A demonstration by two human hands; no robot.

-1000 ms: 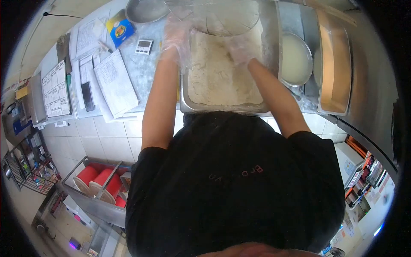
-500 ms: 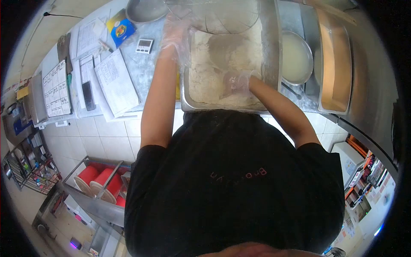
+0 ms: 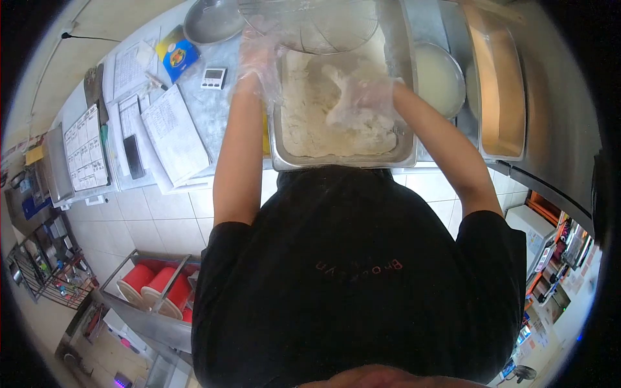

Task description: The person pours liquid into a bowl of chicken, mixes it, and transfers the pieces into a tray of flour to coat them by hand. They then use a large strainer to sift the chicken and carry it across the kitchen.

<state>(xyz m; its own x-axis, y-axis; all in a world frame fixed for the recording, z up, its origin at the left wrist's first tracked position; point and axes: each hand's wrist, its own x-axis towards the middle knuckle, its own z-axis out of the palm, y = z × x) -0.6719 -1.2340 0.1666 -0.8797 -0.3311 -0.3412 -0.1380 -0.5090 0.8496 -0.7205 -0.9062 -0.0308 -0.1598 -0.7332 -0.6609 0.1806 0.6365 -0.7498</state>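
Note:
My left hand (image 3: 259, 53), in a clear plastic glove, is closed at the left side of a round wire strainer (image 3: 333, 40). The strainer is over the far part of a deep metal pan (image 3: 278, 145) and is cut off by the top of the view. Pale flour (image 3: 317, 137) fills the pan, with a hollow in its middle. My right hand (image 3: 370, 97), also gloved, is low over the flour at the pan's right side. Its flour-coated fingers point left and look spread, though slightly blurred.
Right of the pan is a round bowl of pale liquid (image 3: 436, 81), then a long metal container (image 3: 503, 97). On the left lie a timer (image 3: 213, 78), papers (image 3: 174, 129), a phone (image 3: 133, 156) and a blue and yellow packet (image 3: 178, 55). A metal bowl (image 3: 213, 22) stands behind.
My right hand has moved up and away from me, out of the near flour, and its fingers now show coated. My left hand still holds the strainer. The whole view has shifted slightly.

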